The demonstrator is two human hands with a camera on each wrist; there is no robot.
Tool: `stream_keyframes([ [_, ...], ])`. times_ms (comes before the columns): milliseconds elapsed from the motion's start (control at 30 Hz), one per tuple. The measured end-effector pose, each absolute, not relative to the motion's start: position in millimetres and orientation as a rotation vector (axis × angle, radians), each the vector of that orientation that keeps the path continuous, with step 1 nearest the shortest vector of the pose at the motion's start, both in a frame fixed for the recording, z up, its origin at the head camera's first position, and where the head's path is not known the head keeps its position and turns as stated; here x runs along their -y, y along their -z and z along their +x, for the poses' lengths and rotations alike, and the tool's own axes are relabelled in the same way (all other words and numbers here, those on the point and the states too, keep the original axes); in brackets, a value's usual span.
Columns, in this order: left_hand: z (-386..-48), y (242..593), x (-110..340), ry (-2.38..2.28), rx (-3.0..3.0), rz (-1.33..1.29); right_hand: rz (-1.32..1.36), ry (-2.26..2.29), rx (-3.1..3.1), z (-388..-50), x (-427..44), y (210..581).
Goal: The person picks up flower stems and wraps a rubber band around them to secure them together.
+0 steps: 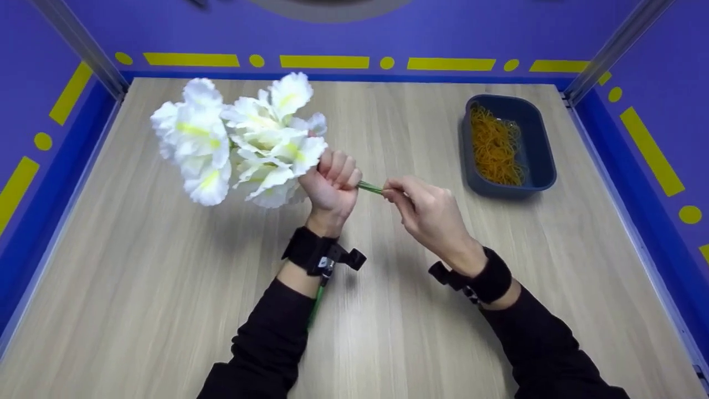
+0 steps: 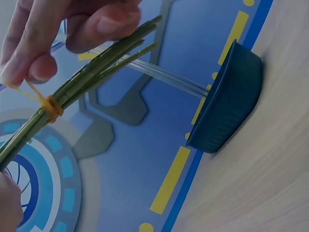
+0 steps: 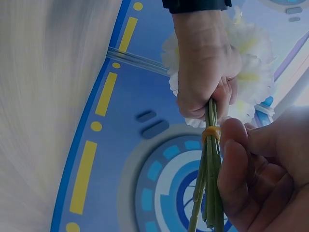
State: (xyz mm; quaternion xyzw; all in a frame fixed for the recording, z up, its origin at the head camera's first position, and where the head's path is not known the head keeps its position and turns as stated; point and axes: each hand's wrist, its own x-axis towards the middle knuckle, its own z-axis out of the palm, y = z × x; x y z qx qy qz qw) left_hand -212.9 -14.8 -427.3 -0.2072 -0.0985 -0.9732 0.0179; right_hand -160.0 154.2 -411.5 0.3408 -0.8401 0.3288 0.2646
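- White flowers (image 1: 271, 149) spread above the desk (image 1: 166, 305).
- Left grip (image 1: 335, 183) curls round their green stems (image 1: 370, 188).
- Yellow band (image 2: 50, 109) already circles the stems; one strand stands pulled out, so binding looks unfinished.
- Right grip (image 1: 425, 209) pinches that strand.
- Tub (image 1: 535, 147) holds loose bands (image 1: 494, 149).

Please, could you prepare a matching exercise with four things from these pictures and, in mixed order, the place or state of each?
Things:
1. left hand
2. right hand
3. orange band
4. dark tub

Places or states:
A. wrapped around the green stems
B. on the table, holding a tangle of thin bands
C. gripping the bunch below the white flowers
D. pinching a strand near the stems

Right pairs: 1-C, 2-D, 3-A, 4-B.
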Motion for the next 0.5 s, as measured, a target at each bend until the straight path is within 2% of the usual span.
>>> stream_keyframes([
  [200,-207.9,425.8,8.7,3.11,0.368,-0.747,0.874,-0.855,2.322,-162.9,-162.3,408.5],
  [500,-204.0,422.0,10.1,3.172,0.374,-0.739,0.869,-0.868,2.355,-170.5,-168.1,407.1],
])
